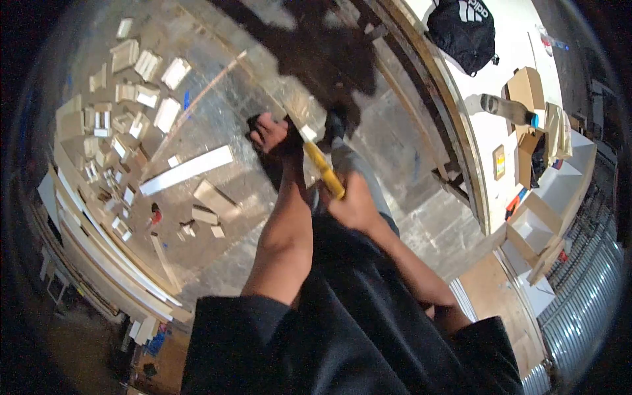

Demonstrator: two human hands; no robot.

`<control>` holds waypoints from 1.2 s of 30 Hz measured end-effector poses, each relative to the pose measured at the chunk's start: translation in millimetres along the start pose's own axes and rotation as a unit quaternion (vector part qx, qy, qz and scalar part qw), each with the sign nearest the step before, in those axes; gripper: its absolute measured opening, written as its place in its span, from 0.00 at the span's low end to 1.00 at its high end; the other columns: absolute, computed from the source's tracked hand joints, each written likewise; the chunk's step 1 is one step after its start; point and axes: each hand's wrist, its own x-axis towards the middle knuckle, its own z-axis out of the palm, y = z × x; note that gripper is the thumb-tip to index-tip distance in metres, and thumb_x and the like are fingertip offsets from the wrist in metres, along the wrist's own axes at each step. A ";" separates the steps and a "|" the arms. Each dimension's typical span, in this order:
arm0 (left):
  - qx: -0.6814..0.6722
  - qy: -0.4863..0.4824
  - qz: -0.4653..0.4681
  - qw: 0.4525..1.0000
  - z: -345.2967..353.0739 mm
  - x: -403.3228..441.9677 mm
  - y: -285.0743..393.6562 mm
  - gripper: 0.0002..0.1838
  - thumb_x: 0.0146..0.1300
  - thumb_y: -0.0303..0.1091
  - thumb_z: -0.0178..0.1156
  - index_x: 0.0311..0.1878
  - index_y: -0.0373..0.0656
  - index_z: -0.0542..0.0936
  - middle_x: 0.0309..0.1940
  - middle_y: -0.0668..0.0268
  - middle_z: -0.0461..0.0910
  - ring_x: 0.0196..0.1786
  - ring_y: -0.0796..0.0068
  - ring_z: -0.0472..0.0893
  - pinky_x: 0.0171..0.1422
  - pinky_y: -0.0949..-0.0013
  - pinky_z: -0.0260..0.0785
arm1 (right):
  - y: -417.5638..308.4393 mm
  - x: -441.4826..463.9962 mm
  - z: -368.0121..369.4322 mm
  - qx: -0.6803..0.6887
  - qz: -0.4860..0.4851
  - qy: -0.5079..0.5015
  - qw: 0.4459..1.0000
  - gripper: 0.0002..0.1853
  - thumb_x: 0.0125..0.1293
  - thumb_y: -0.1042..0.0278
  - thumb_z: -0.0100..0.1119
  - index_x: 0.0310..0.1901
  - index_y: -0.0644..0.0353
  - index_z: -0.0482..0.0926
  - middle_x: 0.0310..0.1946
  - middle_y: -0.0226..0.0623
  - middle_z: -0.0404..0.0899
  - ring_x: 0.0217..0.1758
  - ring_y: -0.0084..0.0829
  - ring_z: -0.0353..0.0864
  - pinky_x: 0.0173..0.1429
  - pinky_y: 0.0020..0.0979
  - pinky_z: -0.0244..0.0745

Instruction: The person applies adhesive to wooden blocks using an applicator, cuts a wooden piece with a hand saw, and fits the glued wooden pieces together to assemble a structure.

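My right hand (pixel 354 203) is closed around a yellow-handled tool (pixel 318 163), which points up and away toward the left. A pale piece shows at the tool's far end, but its kind is not clear. Ahead and to the left, my left hand (pixel 268 133) is low near the floor with its fingers curled. Dark shapes surround that hand, so whatever it may hold is hidden. Close to the tool's tip stands a dark shoe (pixel 336 124) below a grey trouser leg (pixel 355 161).
Many wood blocks (pixel 148 64) lie scattered on the floor at left, with a long white strip (pixel 187 170) nearer. Stacked boards (pixel 108 243) line the left side. The white table (pixel 484 141) at right bears a black bag (pixel 462 33), a bottle (pixel 507 108) and a cardboard box (pixel 525 89).
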 end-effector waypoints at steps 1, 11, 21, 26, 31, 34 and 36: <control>-0.003 0.019 -0.004 1.000 11.1 12.9 3.4 0.16 0.51 0.31 0.58 0.46 0.48 0.74 0.40 0.60 0.78 0.44 0.49 0.76 0.48 0.50 0.68 | -6.5 0.0 -5.6 0.014 -0.024 -0.008 1.000 0.16 0.58 0.61 0.65 0.34 0.69 0.80 0.25 0.60 0.78 0.33 0.58 0.83 0.38 0.51 0.74; -0.005 0.021 -0.009 1.000 21.5 11.4 -1.6 0.14 0.54 0.30 0.57 0.46 0.47 0.73 0.40 0.58 0.79 0.43 0.47 0.76 0.46 0.46 0.69 | 10.5 4.2 -4.1 0.014 -0.083 0.012 0.996 0.15 0.61 0.60 0.65 0.30 0.66 0.79 0.23 0.59 0.77 0.31 0.60 0.81 0.36 0.49 0.74; 0.010 -0.014 -0.049 0.999 10.6 11.4 16.5 0.15 0.55 0.28 0.57 0.48 0.48 0.74 0.43 0.58 0.80 0.46 0.48 0.76 0.48 0.47 0.67 | 10.2 -52.2 -42.8 0.064 -0.043 -0.039 0.996 0.11 0.67 0.65 0.64 0.36 0.66 0.81 0.21 0.50 0.74 0.22 0.37 0.72 0.33 0.39 0.70; -0.007 -0.004 -0.034 0.999 15.8 10.6 8.6 0.16 0.54 0.27 0.58 0.48 0.48 0.74 0.43 0.59 0.80 0.47 0.48 0.77 0.48 0.46 0.68 | 41.0 -22.9 -13.7 0.064 -0.075 -0.020 0.995 0.10 0.64 0.66 0.64 0.35 0.66 0.81 0.21 0.53 0.74 0.22 0.44 0.71 0.33 0.43 0.71; -0.003 0.005 0.007 1.000 15.6 16.1 4.2 0.14 0.55 0.29 0.56 0.46 0.45 0.73 0.41 0.57 0.80 0.46 0.48 0.77 0.50 0.47 0.68 | 17.8 -42.6 -40.8 0.037 -0.067 -0.029 0.997 0.14 0.64 0.63 0.64 0.30 0.67 0.78 0.19 0.55 0.72 0.21 0.51 0.71 0.32 0.46 0.69; -0.006 -0.022 -0.010 1.000 20.5 14.1 0.6 0.14 0.55 0.28 0.56 0.46 0.44 0.73 0.41 0.56 0.80 0.46 0.47 0.77 0.50 0.49 0.68 | -4.1 -32.5 -44.4 0.074 -0.064 -0.039 0.994 0.16 0.64 0.61 0.64 0.31 0.68 0.78 0.19 0.57 0.71 0.21 0.53 0.70 0.31 0.46 0.68; 0.015 -0.004 0.026 1.000 10.5 4.5 0.2 0.14 0.55 0.28 0.56 0.46 0.45 0.73 0.41 0.56 0.80 0.46 0.47 0.77 0.49 0.48 0.67 | -12.1 -33.5 -47.8 0.021 -0.043 -0.022 0.999 0.14 0.64 0.62 0.64 0.31 0.68 0.79 0.19 0.55 0.72 0.21 0.50 0.71 0.31 0.45 0.69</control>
